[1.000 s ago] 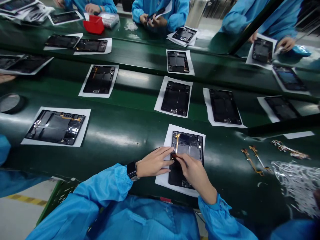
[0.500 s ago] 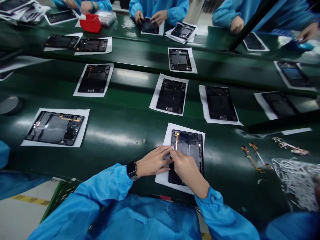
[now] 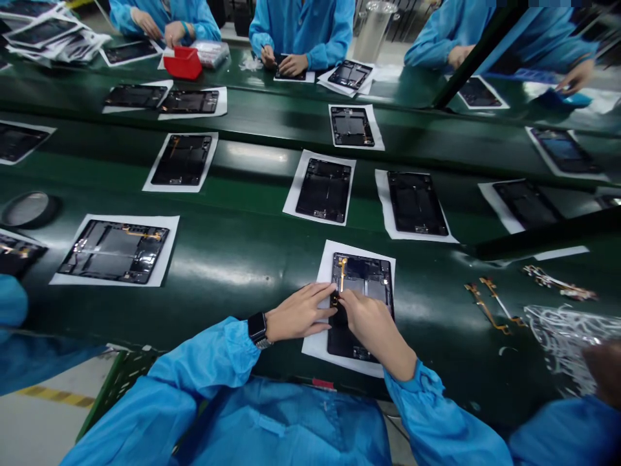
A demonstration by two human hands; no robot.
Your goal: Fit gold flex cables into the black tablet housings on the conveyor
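Note:
In front of me an opened tablet (image 3: pixel 361 272) lies on a white sheet (image 3: pixel 317 346), its black inside facing up. An orange flex cable (image 3: pixel 343 275) runs along its upper left part. My left hand (image 3: pixel 303 312) lies along the tablet's left edge, fingers stretched out and a little apart, fingertips touching the edge. Over the tablet's left middle, my right hand (image 3: pixel 366 320) is closed in a pinch close to the left fingertips. Whatever sits between its fingertips is hidden or too small to make out.
Loose flex cables (image 3: pixel 488 304) and a heap of white strips (image 3: pixel 557 343) lie at the right. Another opened tablet (image 3: pixel 116 249) rests on paper at the left. More tablets on sheets lie along the green conveyor (image 3: pixel 252 184). Co-workers in blue sit opposite; dark posts (image 3: pixel 478 55) stand at right.
My right hand has shifted slightly right and away from the left fingertips, uncovering a bit of the tablet's left edge. The left hand stays put. The camera view has shifted slightly.

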